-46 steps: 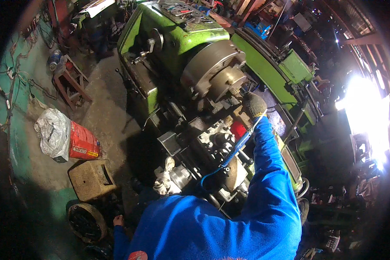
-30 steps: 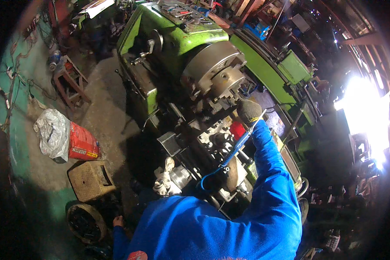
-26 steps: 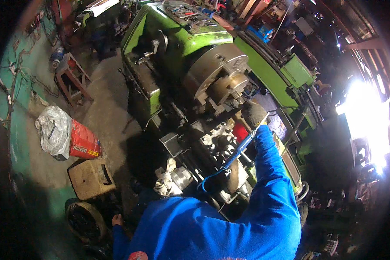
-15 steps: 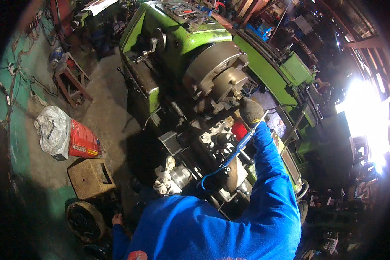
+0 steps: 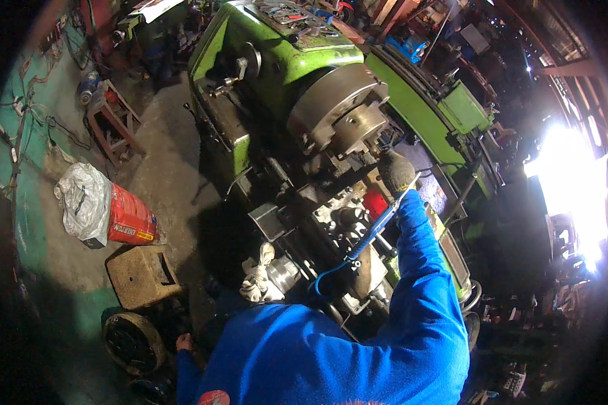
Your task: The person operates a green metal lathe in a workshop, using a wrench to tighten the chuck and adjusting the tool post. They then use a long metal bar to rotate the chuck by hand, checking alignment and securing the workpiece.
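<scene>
Your right hand (image 5: 396, 170), gloved, sits just beside the lathe chuck (image 5: 341, 111), at about four o'clock from its face. It looks curled around something, but the glove hides the fingers and I cannot tell what it grips, or whether it is truly closed. A blue hose (image 5: 368, 236) runs from that hand back toward your chest, crossing over the carriage (image 5: 341, 219).

The nearness is the risk. If the chuck is turning, a glove or your blue sleeve (image 5: 422, 250) that brushes its jaws could be caught and pulled in; I cannot tell from here whether it spins. The slack hose could also snag on the carriage handles and jerk your hand toward the chuck.

Your left hand (image 5: 182, 343) hangs low at seven o'clock, near a dark wheel (image 5: 134, 343) on the floor; whether it is open I cannot tell. A white rag (image 5: 255, 278) lies on the machine at your front, loose enough to be drawn into moving parts.
</scene>
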The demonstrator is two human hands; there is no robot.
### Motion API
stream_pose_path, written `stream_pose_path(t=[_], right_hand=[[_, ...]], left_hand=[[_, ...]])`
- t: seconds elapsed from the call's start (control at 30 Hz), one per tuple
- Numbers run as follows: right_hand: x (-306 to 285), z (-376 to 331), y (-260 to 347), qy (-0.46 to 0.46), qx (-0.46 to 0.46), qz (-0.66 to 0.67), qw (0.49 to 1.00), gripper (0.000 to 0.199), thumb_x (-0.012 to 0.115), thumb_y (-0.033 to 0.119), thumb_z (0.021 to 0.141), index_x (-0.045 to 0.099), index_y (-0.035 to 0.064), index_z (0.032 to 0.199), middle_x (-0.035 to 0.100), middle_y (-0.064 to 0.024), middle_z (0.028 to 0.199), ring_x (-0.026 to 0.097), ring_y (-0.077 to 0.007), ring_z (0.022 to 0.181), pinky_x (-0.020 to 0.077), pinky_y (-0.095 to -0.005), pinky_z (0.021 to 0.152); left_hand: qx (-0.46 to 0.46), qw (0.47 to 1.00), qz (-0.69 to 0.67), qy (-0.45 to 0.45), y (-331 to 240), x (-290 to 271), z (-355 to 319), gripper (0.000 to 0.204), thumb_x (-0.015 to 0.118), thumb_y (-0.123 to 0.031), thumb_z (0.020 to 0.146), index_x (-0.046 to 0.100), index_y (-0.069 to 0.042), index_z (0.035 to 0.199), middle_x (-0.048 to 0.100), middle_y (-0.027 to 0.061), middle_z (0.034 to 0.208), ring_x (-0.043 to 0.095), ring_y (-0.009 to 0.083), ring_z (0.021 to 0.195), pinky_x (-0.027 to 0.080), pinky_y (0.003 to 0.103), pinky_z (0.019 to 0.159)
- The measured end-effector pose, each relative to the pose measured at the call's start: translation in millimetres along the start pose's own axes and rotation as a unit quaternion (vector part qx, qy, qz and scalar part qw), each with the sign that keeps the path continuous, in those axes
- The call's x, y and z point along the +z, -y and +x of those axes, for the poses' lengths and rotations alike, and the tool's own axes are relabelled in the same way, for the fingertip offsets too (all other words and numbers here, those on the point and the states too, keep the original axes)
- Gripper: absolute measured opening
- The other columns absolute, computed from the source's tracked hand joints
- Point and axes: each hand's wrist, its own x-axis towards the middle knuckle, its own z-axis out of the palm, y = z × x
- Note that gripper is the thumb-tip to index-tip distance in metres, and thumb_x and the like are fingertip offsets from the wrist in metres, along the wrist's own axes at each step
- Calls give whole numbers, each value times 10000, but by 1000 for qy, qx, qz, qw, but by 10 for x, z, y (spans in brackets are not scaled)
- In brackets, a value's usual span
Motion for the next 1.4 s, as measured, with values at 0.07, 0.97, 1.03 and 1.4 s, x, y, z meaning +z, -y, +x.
stream_pose_path(t=[0.07, 0.97, 1.03, 1.4], right_hand=[[37, 76, -10, 0, 28, -8, 1000, 266, 711, 332, 928, 760, 104, 1057, 777, -201, 975, 761, -413, 944, 598, -528, 807], [149, 394, -685, 53, 2, 65, 996, 346, 782, 183, 812, 764, 84, 1143, 774, -210, 1080, 731, -426, 1046, 592, -501, 910], [-77, 272, -420, 16, -18, 64, 998, 319, 807, 196, 774, 772, 80, 1069, 770, -201, 1037, 728, -439, 990, 596, -503, 862], [119, 233, -601, 48, -14, 159, 986, 233, 681, 192, 925, 777, 99, 1116, 786, -189, 1043, 756, -400, 979, 596, -476, 874]], left_hand=[[-32, 998, -53, -4, -111, 58, -35, 380, 774, -347, 970, 762, -20, 1162, 770, 109, 970, 723, 224, 831, 600, 406, 769], [214, 929, 292, 82, -645, -316, 184, 318, 646, -427, 996, 772, -136, 1015, 746, 135, 911, 683, 388, 784, 579, 535, 721], [229, 919, 308, 87, -634, -329, 139, 336, 662, -429, 984, 789, -125, 1051, 770, 149, 941, 717, 411, 821, 587, 543, 739], [79, 982, 161, 54, -551, -218, 56, 451, 614, -445, 1017, 686, -11, 917, 767, 176, 1078, 716, 385, 912, 590, 528, 821]])
